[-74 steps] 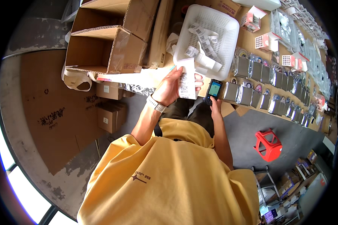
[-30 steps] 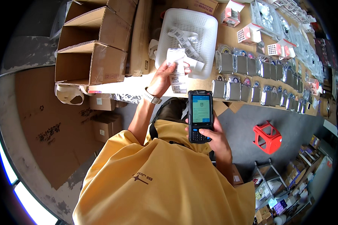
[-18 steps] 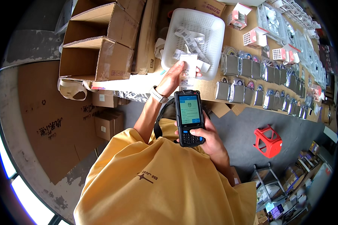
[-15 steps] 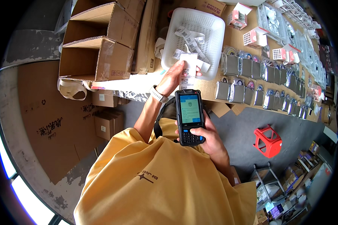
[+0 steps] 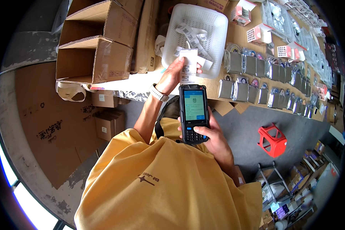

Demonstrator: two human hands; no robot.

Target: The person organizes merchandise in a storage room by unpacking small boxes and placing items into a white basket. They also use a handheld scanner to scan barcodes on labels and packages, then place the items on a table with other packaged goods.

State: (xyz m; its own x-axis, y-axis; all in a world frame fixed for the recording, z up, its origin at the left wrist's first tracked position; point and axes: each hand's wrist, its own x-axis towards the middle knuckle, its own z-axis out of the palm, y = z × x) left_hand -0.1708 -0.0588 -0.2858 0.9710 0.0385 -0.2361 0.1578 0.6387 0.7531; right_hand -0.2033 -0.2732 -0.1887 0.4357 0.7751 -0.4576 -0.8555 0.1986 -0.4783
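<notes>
While the left hand (image 5: 172,74) pinches a white paper label (image 5: 188,65) upright over the near rim of the white plastic basket (image 5: 214,27), the right hand (image 5: 212,138) is wrapped around a black handheld scanner (image 5: 194,113), thumb resting on its keypad; the scanner's lit screen faces the person and its head points toward twelve o'clock, straight at the label just beyond it. Judged from this, the step in hand is reading the label's printed code with the scanner; the label sits at about twelve o'clock from the device, near but apart from it. More loose labels (image 5: 191,32) lie in the basket behind; rows of silver pouches (image 5: 253,76) run off toward two o'clock along the cardboard-topped bench; open cardboard boxes (image 5: 96,50) stand at ten o'clock; a red stool (image 5: 273,140) sits on the floor at four o'clock. A clean read would call for the label held flat and steady, squarely in front of the scanner's head; then a glance at the screen.
</notes>
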